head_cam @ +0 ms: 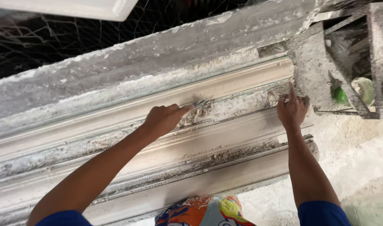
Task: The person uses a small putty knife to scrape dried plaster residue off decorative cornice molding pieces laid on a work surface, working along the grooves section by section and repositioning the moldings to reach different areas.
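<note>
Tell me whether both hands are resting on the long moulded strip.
Yes: the left hand presses on the moulded strip mid-length and the right hand near its end.

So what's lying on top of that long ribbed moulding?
Crumbly plaster debris fills the moulding's grooves; both hands, left and right, press on it. The surface beneath them is hidden.

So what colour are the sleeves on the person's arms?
Dark blue sleeves, seen best in the head view, above the left hand and right hand.
</note>
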